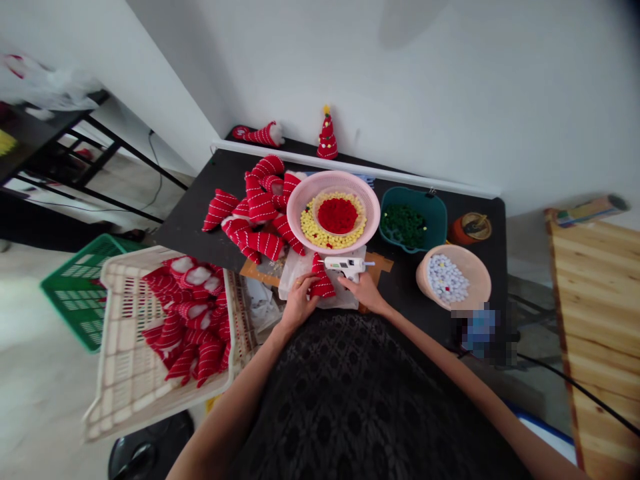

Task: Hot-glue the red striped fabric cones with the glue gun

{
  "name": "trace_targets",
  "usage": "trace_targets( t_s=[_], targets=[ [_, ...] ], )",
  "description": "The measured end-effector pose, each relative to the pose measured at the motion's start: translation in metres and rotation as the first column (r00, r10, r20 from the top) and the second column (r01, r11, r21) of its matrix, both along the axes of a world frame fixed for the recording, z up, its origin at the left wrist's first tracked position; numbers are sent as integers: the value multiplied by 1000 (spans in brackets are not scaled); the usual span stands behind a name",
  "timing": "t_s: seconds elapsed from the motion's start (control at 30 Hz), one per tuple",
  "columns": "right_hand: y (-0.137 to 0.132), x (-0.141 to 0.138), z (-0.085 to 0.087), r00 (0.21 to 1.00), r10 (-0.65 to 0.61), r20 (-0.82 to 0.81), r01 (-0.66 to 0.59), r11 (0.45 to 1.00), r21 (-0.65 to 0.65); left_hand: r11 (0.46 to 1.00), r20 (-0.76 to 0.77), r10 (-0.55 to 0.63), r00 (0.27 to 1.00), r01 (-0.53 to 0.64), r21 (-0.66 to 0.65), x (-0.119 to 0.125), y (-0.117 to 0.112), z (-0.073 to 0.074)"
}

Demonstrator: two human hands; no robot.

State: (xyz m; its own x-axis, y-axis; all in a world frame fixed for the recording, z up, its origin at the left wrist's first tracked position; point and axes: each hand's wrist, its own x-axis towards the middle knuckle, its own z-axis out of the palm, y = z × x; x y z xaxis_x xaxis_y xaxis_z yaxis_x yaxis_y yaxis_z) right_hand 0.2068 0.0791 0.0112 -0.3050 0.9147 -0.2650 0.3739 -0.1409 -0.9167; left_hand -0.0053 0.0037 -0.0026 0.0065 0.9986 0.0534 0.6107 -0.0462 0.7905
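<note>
My left hand [299, 299] is closed around a red-and-white striped knitted cone [321, 279] at the near edge of the black table [200, 213]. My right hand [364, 288] grips a white glue gun [346, 265], held just right of the cone's top, nozzle pointing right. Both hands rest over a clear plastic sheet [295, 268] on brown cardboard. A pile of similar striped cones [257, 210] lies just behind and to the left.
A pink basket [334, 212] holds yellow and red pompoms. A teal basket [413, 219] holds green ones; a tan bowl [453, 277] holds white ones. A cream crate [150, 333] of striped cones sits at my left, a green crate [83, 287] beyond it. A finished cone [327, 137] stands by the wall.
</note>
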Motion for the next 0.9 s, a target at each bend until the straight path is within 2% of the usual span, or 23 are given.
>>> trace_targets(
  t_s=[0.2, 0.33, 0.5, 0.57, 0.7, 0.9],
  targets=[
    [-2, 9, -7, 999, -10, -35, 9, 1000, -26, 998, 27, -34, 999, 35, -59, -3, -6, 3],
    [-1, 13, -9, 1000, -16, -22, 16, 1000, -22, 994, 26, -68, 997, 70, -84, -10, 1, -1],
    [1, 12, -7, 1000, -6, 20, 6, 1000, -4, 995, -41, 17, 999, -21, -97, -16, 18, -13],
    [2, 10, -7, 999, 1, 41, -1, 1000, -1, 995, -65, 17, 998, -23, -100, -14, 22, -19],
    [7, 6, -10, 998, 9, 66, -10, 1000, 10, 996, -90, -8, 996, -1, -95, -10, 22, -27],
    [10, 2, -13, 996, 21, 90, -21, 1000, 0, 997, -94, 24, 995, -30, -69, -13, 23, -29]
  ],
)
